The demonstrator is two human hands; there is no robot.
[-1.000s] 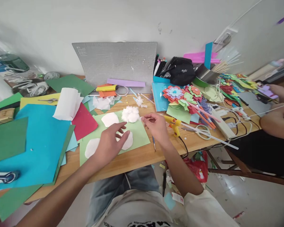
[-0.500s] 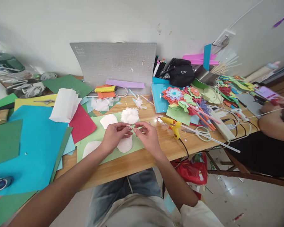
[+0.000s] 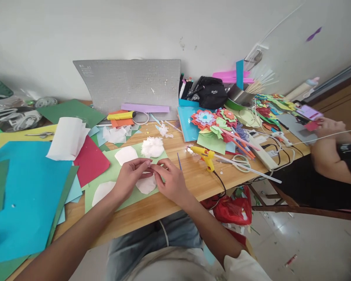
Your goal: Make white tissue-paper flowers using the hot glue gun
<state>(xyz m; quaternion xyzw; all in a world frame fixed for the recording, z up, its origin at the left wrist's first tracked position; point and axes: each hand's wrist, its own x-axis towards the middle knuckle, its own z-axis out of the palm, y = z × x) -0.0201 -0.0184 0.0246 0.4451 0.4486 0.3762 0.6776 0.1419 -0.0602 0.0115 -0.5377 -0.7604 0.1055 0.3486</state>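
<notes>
Light green paper [image 3: 111, 174] lies in the centre of the frame on the wooden table [image 3: 166, 203], partly hidden by your two hands. Behind it, at upper centre, one grey cutting mat [image 3: 134, 80] stands against the wall. At left, one big blue sheet [image 3: 35, 183] is cut off by the frame edge; one red sheet [image 3: 90, 164] lies between it and the green paper. Your left hand [image 3: 130, 175] and right hand [image 3: 171, 181] meet over the green paper, fingertips drawn narrowly together; whether you pinch anything there cannot be told. To their right, one yellow glue gun [image 3: 205, 154] lies near you, two layered paper flowers [image 3: 205, 118] just above it. On the green paper you have three white pieces [image 3: 125, 155]: the upper nearly whole, the lower-left overlapped by your wrist, the third partly covered by your fingers. One fluffy white cluster [image 3: 152, 147] sits beyond your fingertips, near the paper's top edge. One thin blue stick [image 3: 179, 161] lies just beside your right hand, its lower end hard to make out.
</notes>
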